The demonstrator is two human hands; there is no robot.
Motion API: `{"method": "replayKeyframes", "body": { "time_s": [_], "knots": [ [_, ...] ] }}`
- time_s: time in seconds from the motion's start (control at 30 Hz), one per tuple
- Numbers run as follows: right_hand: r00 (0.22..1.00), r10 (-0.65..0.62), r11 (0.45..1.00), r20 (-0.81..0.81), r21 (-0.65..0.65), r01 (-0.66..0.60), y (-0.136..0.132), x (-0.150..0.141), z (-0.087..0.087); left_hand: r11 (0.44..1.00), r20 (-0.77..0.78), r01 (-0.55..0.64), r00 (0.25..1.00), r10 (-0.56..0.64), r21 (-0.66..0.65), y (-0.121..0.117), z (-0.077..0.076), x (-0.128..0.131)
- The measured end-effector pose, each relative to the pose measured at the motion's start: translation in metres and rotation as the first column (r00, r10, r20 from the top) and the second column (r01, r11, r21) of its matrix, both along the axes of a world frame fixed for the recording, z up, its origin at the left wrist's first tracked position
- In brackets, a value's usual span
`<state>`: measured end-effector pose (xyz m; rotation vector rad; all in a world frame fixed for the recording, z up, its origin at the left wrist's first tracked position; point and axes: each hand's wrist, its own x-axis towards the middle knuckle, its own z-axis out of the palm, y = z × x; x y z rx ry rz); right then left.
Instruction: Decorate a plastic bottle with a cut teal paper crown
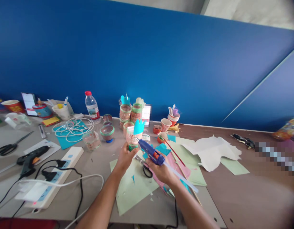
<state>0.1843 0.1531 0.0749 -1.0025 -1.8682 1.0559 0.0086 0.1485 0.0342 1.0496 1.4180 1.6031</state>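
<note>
My left hand (126, 156) is closed around the lower part of a small decorated cup (132, 138) with green at its base. A blue paper cutout with a jagged, finger-like top (138, 128) stands at the cup's upper right side. In my right hand (161, 170) is a blue hot glue gun (150, 152), with a long translucent glue stick (181, 178) coming out of its back. The nozzle points at the cup, close to its side; I cannot tell whether they touch. Under my hands lie scissors (147, 171) and a pale green paper sheet (127, 194).
Decorated cups (125, 112) stand stacked at the back. To the left are a water bottle (92, 106), a coiled white cable (74, 129), a power strip (65, 175) and a black glue gun (29, 159). White paper (211, 149) lies on the right.
</note>
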Motion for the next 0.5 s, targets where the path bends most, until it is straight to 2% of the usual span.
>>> {"method": "replayKeyframes", "body": {
  "time_s": [0.13, 0.3, 0.5],
  "knots": [
    [1.000, 0.002, 1.000, -0.026, -0.006, -0.002, -0.0008, 0.0000, 0.0015, 1.000, 0.008, 0.004, 1.000, -0.004, 0.006, 0.0007, -0.0016, -0.0002],
    [0.990, 0.027, 0.996, -0.141, -0.075, -0.038, -0.0010, 0.0035, 0.0049, 1.000, 0.073, 0.025, 0.997, -0.026, 0.014, 0.0000, 0.0012, 0.0016],
    [0.978, 0.062, 0.995, -0.198, -0.061, -0.076, 0.0007, 0.0056, 0.0014, 1.000, 0.156, -0.001, 0.988, -0.002, 0.018, 0.0000, 0.0040, 0.0032]
  ]
}}
